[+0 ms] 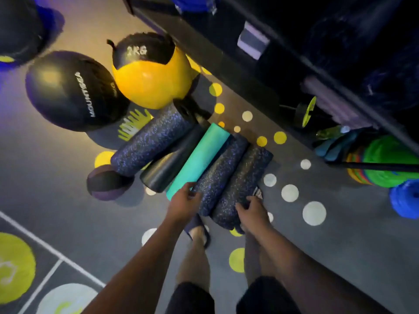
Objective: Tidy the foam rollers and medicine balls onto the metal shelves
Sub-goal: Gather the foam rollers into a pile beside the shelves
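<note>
Both hands reached down to a row of foam rollers on the dotted floor (74, 200) beside the dark metal shelves (229, 53).

Five cylinders lay side by side: a thick speckled roller (152, 141), a smooth black roller (172, 164), a matte teal roller (199, 159), a middle speckled roller (220, 173) and an end speckled roller (243, 180) nearest the shelves. The left hand (184, 201) was curled at the near ends where the teal and middle speckled rollers met; which one it held could not be told. The right hand (251, 210) curled over the end speckled roller's near end. Beyond sat a glossy yellow ball (154, 82) marked 2KG, touching a round black ball (68, 91).
</note>
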A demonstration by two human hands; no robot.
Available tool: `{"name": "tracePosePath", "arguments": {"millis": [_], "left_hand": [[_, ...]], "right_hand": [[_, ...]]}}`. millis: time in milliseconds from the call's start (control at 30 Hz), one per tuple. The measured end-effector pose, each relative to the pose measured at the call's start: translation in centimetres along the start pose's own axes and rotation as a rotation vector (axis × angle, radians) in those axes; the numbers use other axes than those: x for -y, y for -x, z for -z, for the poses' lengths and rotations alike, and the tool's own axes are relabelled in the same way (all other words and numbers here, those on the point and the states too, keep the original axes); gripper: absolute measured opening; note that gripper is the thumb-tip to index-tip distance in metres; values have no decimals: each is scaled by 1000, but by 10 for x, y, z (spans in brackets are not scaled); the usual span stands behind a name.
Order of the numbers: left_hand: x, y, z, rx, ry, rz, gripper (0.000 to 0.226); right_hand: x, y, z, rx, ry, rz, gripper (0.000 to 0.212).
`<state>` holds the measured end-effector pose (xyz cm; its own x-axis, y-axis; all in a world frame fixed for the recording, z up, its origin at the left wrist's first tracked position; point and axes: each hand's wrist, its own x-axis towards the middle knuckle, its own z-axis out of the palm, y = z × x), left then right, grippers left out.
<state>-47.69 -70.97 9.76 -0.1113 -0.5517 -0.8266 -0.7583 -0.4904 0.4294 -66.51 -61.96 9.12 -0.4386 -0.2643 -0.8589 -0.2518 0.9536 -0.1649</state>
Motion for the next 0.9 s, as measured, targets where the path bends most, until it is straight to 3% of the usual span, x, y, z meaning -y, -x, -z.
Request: {"name": "tracePosePath", "arguments": {"millis": [167, 333, 500, 633, 767, 900], "left_hand": [[41, -157, -80, -135, -262, -94, 72], [63, -265, -113, -277, -249, -112, 100], [52, -324, -126, -305, -287, 38, 133], [51, -326, -114, -332, -448, -7, 112], [51, -285, -91, -332, -381, -159, 100], [41, -235, -68, -301, -290, -320, 98]], "right_hand": [[-47, -176, -50, -139, -23, -21, 85], [-47, -276, -71, -113, 77, 87, 90], [-38, -314, -94, -145, 138, 91, 85], [-32, -326, -87, -155, 43, 27, 77], [-26, -309, -72, -116, 45, -3, 76], [-5, -259, -55, 109, -77, 95, 95]]}}
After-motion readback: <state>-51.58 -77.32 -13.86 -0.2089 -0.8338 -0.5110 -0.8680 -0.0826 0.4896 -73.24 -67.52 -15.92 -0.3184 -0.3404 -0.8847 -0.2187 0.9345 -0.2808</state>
